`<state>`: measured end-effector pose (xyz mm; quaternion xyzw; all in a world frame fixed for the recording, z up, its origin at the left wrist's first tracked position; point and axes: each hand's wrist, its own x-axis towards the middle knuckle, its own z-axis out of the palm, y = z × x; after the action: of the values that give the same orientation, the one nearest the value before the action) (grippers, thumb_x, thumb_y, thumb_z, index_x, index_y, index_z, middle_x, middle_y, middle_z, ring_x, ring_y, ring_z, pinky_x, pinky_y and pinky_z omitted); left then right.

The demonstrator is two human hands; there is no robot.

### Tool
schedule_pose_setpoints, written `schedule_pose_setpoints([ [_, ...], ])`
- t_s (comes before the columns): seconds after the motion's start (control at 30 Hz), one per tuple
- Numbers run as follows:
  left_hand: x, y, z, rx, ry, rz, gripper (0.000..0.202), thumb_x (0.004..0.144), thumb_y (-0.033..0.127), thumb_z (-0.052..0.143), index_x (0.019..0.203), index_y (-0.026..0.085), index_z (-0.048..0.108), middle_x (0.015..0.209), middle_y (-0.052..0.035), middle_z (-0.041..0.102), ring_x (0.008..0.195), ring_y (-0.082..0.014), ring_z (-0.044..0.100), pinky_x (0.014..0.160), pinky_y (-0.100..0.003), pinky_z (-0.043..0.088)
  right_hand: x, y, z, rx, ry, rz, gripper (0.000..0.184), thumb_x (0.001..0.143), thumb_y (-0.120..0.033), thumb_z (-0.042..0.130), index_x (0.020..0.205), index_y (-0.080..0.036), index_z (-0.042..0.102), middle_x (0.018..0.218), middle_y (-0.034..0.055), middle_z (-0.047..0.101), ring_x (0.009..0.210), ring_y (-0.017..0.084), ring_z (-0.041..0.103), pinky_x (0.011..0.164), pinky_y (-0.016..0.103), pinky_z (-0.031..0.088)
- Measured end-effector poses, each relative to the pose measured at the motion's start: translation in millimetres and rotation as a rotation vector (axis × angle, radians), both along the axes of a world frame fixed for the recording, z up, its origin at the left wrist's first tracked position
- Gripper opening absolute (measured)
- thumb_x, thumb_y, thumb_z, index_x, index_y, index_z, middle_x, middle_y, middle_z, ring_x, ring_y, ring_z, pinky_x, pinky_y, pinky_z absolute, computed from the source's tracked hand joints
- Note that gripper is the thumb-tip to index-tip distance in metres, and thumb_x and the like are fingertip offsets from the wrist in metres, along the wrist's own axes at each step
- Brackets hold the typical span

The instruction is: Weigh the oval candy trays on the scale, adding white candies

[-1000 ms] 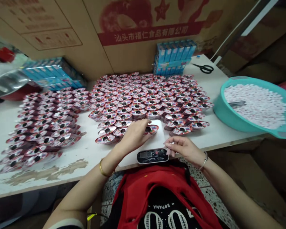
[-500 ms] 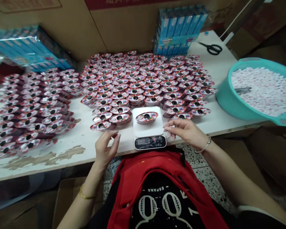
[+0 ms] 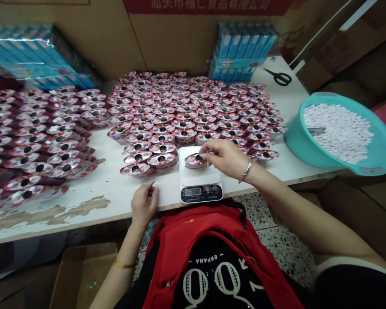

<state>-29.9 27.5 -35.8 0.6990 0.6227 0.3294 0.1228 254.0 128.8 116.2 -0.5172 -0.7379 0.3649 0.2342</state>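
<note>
On a white digital scale (image 3: 199,177) stands one red-and-white printed pouch (image 3: 194,161) with a dark round hole in its top. My right hand (image 3: 225,158) reaches over the scale from the right, thumb and fingers pinched together at the right side of that hole. Whatever is between those fingertips is hidden. The scale's display (image 3: 193,191) is lit and seems to read 85.0. My left hand (image 3: 144,201) rests at the table's front edge, left of the scale, its fingers loosely bent and holding nothing.
Several rows of similar pouches (image 3: 162,128) stand behind the scale, with another group (image 3: 35,148) at the left. A turquoise tub (image 3: 315,150) of small white pieces (image 3: 339,128) stands right, near black scissors (image 3: 281,78). Blue boxed packs (image 3: 241,49) are at the back.
My right hand has moved left from beside the scale to the top of the pouch. The display has gone from about 0.0 to about 85.0. My left hand stays near the edge.
</note>
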Motion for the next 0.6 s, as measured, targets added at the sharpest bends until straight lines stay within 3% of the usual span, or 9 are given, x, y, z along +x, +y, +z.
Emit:
schedule_pose_setpoints([
  [0.17, -1.6, 0.4, 0.3, 0.018, 0.034, -0.021, 0.023, 0.088, 0.031, 0.052, 0.103, 0.017, 0.061, 0.076, -0.0026, 0.059, 0.069, -0.0138, 0.056, 0.071, -0.028, 0.046, -10.6, 2.9, -5.4, 0.092, -0.203, 0.109, 0.012, 0.081, -0.006, 0.057, 0.082, -0.015, 0.065, 0.082, 0.0043, 0.061, 0.078, 0.014, 0.054, 0.074, 0.027, 0.042],
  [0.47, -1.0, 1.4, 0.5, 0.024, 0.040, -0.022, 0.022, 0.087, 0.031, 0.052, 0.103, 0.017, 0.061, 0.077, -0.0032, 0.060, 0.069, -0.0139, 0.056, 0.071, -0.028, 0.046, -15.8, 2.6, -5.3, 0.113, -0.246, 0.120, 0.015, 0.085, -0.011, 0.056, 0.099, -0.013, 0.063, 0.098, 0.0087, 0.056, 0.088, 0.017, 0.055, 0.084, 0.030, 0.044],
  [0.6, -0.2, 1.6, 0.6, 0.021, 0.045, -0.019, 0.021, 0.088, 0.031, 0.053, 0.102, 0.017, 0.061, 0.078, -0.0035, 0.061, 0.070, -0.0140, 0.056, 0.071, -0.028, 0.046, -10.1, 5.6, -2.0, 0.197, -0.265, 0.092, 0.017, 0.085, -0.011, 0.056, 0.101, -0.014, 0.063, 0.104, 0.0092, 0.055, 0.093, 0.019, 0.056, 0.085, 0.032, 0.045],
])
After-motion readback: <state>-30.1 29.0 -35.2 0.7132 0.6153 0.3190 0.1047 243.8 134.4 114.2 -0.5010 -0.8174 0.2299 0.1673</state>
